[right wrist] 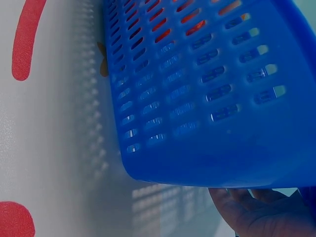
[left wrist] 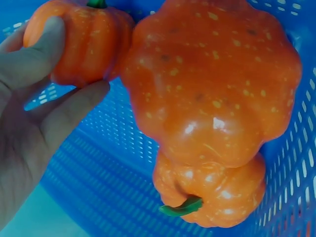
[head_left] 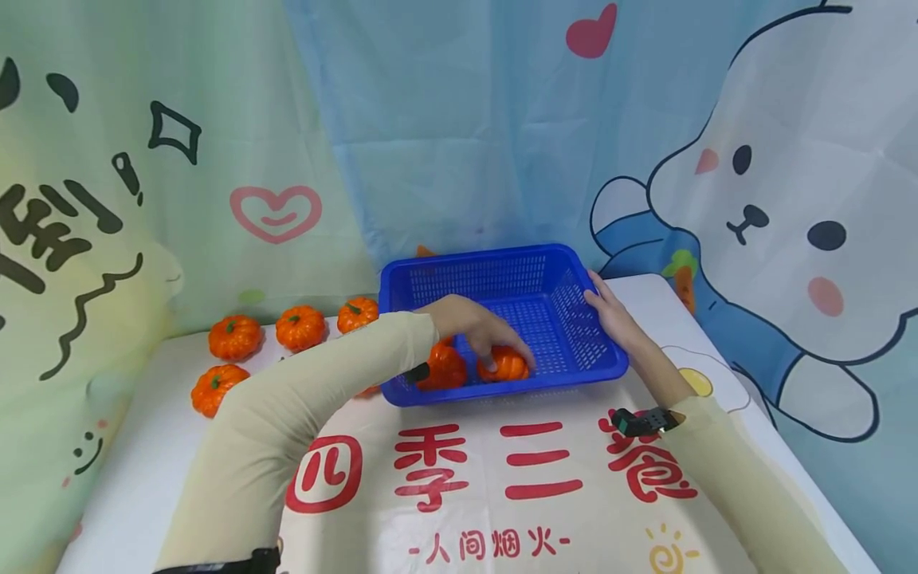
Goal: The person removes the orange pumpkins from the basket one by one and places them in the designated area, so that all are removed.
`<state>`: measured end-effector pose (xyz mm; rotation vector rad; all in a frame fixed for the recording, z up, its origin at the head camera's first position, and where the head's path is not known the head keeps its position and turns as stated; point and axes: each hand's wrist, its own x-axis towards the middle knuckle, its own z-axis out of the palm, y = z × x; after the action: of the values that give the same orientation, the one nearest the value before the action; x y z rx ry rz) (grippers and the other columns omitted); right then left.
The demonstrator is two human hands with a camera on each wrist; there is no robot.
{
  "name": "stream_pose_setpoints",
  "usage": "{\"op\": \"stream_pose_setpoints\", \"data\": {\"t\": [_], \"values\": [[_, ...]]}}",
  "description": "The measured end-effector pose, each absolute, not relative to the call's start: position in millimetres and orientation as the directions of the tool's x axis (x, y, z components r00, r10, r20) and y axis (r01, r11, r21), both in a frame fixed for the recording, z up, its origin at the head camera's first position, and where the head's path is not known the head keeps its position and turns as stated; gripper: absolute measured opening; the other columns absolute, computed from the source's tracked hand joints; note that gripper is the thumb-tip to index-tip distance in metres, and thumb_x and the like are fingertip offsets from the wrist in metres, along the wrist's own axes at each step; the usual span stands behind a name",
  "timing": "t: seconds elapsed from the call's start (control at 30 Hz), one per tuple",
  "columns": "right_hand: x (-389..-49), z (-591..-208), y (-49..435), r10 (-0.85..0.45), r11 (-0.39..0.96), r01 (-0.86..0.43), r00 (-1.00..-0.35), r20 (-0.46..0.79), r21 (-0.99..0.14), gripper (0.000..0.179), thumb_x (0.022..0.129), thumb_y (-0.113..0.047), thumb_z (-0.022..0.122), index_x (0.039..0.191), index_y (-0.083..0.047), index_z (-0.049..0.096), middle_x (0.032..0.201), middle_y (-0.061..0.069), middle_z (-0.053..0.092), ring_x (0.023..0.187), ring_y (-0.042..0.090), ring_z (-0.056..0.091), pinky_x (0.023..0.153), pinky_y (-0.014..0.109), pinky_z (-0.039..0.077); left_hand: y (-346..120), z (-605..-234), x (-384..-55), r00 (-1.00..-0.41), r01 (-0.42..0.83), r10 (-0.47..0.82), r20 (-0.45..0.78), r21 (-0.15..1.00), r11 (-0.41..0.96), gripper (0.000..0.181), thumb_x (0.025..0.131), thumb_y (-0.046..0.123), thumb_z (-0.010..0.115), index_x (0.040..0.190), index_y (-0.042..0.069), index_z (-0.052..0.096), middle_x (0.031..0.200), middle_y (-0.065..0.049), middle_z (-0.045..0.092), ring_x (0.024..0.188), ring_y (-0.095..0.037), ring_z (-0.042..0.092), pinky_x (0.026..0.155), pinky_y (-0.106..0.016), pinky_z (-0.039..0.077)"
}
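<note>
A blue plastic basket (head_left: pixel 502 391) with slotted walls stands at the back of the table. Inside it, my left hand (head_left: pixel 476 323) holds a small orange toy pumpkin (left wrist: pixel 91 44) between thumb and fingers, near the front wall. Beside that one, a larger speckled pumpkin (left wrist: pixel 212 84) lies against another pumpkin with a green stem (left wrist: pixel 212 187) at the left end of the basket. My right hand (head_left: pixel 613 315) grips the basket's right end at the rim; in the right wrist view its fingers (right wrist: pixel 232 207) lie against the outer wall, partly hidden.
Left of the basket, several orange pumpkins (head_left: pixel 235 337) sit on the table, one partly hidden behind the left forearm. The white table cover (head_left: pixel 488 478) bears red printed characters. A patterned curtain (head_left: pixel 459 143) hangs close behind the basket.
</note>
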<state>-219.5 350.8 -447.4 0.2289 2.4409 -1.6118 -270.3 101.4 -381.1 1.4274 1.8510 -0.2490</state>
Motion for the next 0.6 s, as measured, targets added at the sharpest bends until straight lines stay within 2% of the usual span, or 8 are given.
{"op": "stream_pose_setpoints", "data": {"t": [0.13,0.23,0.37,0.47,0.6], "values": [[-210,-428,341,0.009,0.367,0.254,-0.963,-0.270,-0.895,0.060,0.106,-0.031,0.023,0.156,-0.023,-0.010,0.164,0.013,-0.008,0.150,0.045,-0.002,0.117,0.067,-0.001,98,-385,-274,-0.032,0.868,0.748,-0.663,0.353,0.350,0.053,0.096,0.014,0.059,0.140,0.030,0.036,0.136,0.001,0.043,0.124,-0.019,0.042,0.108,-0.033,0.042],[-211,-432,343,0.009,0.373,0.251,-0.964,-0.267,-0.893,0.060,0.106,-0.034,0.022,0.156,-0.025,-0.011,0.164,0.012,-0.007,0.150,0.044,-0.002,0.117,0.067,-0.001,97,-388,-275,-0.010,0.846,0.754,-0.657,0.396,0.357,0.051,0.093,0.010,0.062,0.132,0.030,0.035,0.127,0.001,0.044,0.116,-0.017,0.044,0.098,-0.028,0.046],[-220,-450,353,0.016,0.389,0.237,-0.968,-0.251,-0.890,0.060,0.105,-0.044,0.022,0.155,-0.033,-0.010,0.165,0.008,-0.005,0.151,0.042,0.001,0.117,0.067,0.001,98,-388,-275,-0.061,0.838,0.734,-0.676,0.365,0.406,0.052,0.092,0.013,0.065,0.128,0.036,0.035,0.126,0.003,0.044,0.116,-0.015,0.044,0.096,-0.028,0.046],[-221,-450,353,0.018,0.398,0.241,-0.967,-0.255,-0.885,0.060,0.105,-0.045,0.022,0.155,-0.034,-0.011,0.165,0.008,-0.005,0.151,0.042,0.002,0.117,0.067,0.001,100,-387,-275,-0.089,0.837,0.720,-0.689,0.340,0.429,0.052,0.091,0.015,0.067,0.127,0.038,0.036,0.125,0.003,0.044,0.116,-0.015,0.044,0.095,-0.029,0.046],[-222,-451,353,0.015,0.397,0.241,-0.966,-0.257,-0.885,0.061,0.105,-0.045,0.022,0.154,-0.034,-0.011,0.165,0.009,-0.005,0.151,0.042,0.002,0.118,0.067,0.001,101,-385,-273,-0.106,0.850,0.709,-0.698,0.306,0.429,0.056,0.091,0.016,0.067,0.133,0.038,0.037,0.128,0.003,0.045,0.118,-0.017,0.044,0.097,-0.032,0.046]]}}
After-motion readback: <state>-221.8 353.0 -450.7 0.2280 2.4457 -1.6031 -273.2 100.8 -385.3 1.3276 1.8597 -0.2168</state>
